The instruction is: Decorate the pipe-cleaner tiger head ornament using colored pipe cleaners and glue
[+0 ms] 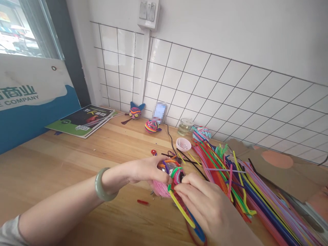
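Observation:
My left hand (145,172) is wrapped round a ball covered in coloured pipe cleaners (162,187), pink below with orange, purple and green on top. A pale green bangle (102,184) circles that wrist. At the ball's right side, the fingers of my right hand (202,201) are pinched together against a small coiled patch. Loose pipe cleaner ends (182,208), yellow, green, blue and dark red, trail down beside those fingers; my right hand hides part of them. A short red pipe cleaner piece (142,202) lies on the table below the ball.
Many loose pipe cleaners (256,191) spread across the right, beside cardboard (276,174). Behind stand a pink bowl (183,145), a glass jar (185,126), a phone (160,112) with a cable and several finished balls (135,112). Books (82,119) lie at the left.

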Tool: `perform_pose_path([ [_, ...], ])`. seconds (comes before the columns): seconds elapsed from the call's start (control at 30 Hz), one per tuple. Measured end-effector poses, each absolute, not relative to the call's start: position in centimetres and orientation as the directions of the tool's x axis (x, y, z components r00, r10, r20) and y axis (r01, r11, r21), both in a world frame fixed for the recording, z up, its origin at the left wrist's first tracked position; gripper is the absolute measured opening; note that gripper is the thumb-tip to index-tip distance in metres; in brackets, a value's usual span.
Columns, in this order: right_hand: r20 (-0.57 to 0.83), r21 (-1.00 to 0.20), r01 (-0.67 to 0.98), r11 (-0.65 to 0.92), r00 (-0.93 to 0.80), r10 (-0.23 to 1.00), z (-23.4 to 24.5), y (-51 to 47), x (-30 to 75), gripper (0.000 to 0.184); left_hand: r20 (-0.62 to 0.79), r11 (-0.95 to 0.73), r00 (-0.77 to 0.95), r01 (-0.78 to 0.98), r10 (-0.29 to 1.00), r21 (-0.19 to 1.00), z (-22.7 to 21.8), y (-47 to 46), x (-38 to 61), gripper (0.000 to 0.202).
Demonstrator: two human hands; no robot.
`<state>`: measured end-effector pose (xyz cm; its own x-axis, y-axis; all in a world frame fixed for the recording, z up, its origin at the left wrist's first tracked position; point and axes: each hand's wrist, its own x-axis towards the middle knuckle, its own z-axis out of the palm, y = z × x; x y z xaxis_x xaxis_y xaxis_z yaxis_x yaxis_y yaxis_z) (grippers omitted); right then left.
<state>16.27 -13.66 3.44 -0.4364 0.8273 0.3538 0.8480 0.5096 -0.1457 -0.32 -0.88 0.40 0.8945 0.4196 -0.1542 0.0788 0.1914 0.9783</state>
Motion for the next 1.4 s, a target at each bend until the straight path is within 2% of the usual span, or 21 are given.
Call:
perform_pose_path([
  [0.17, 0.329, -0.17, 0.83, 0.532, -0.461, 0.824, 3.3, -13.4, 16.3, 0.042, -0.141, 0.185, 0.906, 0.071, 0.398, 0.98, 0.5, -0.8, -0.4, 0.028],
  [0.37, 0.342, -0.141, 0.825, 0.547, -0.477, 0.809, 3.4, -13.4, 16.2, 0.042, -0.127, 0.17, 0.906, 0.062, 0.403, 0.983, 0.4, -0.8, -0.3, 0.027],
  [0.57, 0.343, -0.14, 0.838, 0.528, -0.459, 0.819, 3.2, -13.5, 16.3, 0.042, -0.166, 0.215, 0.903, 0.085, 0.397, 0.973, 0.2, -0.9, -0.1, 0.034],
  [0.67, 0.367, -0.168, 0.829, 0.533, -0.45, 0.814, 2.9, -13.3, 16.5, 0.039, -0.141, 0.195, 0.912, 0.069, 0.384, 0.978, 0.4, -0.9, -0.1, 0.03],
  [1.0, 0.415, -0.114, 0.817, 0.565, -0.477, 0.775, 2.7, -13.3, 16.2, 0.031, -0.145, 0.184, 0.915, 0.079, 0.376, 0.98, 0.2, -0.9, -0.2, 0.029],
  [1.17, 0.385, -0.164, 0.841, 0.515, -0.426, 0.818, 2.5, -13.5, 16.2, 0.023, -0.148, 0.186, 0.909, 0.08, 0.389, 0.979, 0.2, -1.0, -0.1, 0.028],
  [1.4, 0.344, -0.344, 0.849, 0.4, -0.282, 0.896, 2.3, -13.5, 16.3, 0.015, -0.159, 0.187, 0.913, 0.094, 0.375, 0.978, 0.3, -1.0, -0.1, 0.033],
])
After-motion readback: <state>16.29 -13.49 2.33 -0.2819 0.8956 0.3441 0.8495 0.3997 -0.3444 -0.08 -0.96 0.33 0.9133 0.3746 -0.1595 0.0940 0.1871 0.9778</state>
